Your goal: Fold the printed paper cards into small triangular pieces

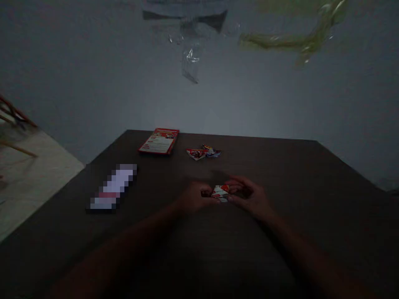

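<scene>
Both my hands meet over the middle of a dark wooden table (311, 199). Between them is a small folded piece of red and white printed paper (220, 192). My left hand (195, 197) pinches its left side with curled fingers. My right hand (249, 196) grips its right side, fingers bent over it. The light is dim, so fine detail of the paper is hard to make out.
A red and white printed sheet (159, 141) lies at the table's far edge. A folded coloured paper shape (203, 153) lies to its right. A blurred flat object (112, 187) rests at the left. Pale floor (34, 166) shows left; a grey wall stands behind.
</scene>
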{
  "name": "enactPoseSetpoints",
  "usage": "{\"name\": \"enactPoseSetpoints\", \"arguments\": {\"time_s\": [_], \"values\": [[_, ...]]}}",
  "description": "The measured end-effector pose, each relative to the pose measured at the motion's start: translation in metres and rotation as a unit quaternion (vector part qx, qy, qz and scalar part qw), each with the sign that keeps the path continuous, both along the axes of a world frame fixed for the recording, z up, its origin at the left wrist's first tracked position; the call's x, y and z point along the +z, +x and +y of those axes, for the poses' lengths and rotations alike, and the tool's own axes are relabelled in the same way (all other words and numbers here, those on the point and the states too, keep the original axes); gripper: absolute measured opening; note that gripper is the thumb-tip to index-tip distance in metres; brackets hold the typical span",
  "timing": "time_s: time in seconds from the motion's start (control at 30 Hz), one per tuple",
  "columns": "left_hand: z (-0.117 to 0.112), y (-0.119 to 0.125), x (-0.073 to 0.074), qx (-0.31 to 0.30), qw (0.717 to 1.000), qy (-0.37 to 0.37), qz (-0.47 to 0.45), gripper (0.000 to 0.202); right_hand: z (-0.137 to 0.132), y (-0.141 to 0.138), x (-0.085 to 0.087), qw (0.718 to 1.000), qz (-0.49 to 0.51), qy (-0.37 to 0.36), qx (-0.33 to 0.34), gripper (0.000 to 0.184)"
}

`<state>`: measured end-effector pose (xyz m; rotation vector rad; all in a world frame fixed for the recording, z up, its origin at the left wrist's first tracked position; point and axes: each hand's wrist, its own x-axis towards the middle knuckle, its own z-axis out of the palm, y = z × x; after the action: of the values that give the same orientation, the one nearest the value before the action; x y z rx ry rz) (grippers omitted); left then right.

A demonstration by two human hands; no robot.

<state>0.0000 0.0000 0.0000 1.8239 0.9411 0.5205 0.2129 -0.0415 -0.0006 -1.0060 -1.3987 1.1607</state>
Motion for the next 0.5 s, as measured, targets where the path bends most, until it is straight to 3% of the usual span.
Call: {"name": "enactPoseSetpoints", "arguments": {"time_s": [0.3,0.5], "values": [[-0.007,-0.001,-0.019,0.019,1.000,-0.016,-0.019,0.034,-0.002,-0.004,-0.022,0.997,0.061,-0.041,-0.008,0.041],[-0.007,-0.002,-0.020,0.030,0.999,-0.025,-0.036,0.032,-0.002,-0.007,-0.019,0.997,0.055,-0.052,-0.026,0.038]]}}
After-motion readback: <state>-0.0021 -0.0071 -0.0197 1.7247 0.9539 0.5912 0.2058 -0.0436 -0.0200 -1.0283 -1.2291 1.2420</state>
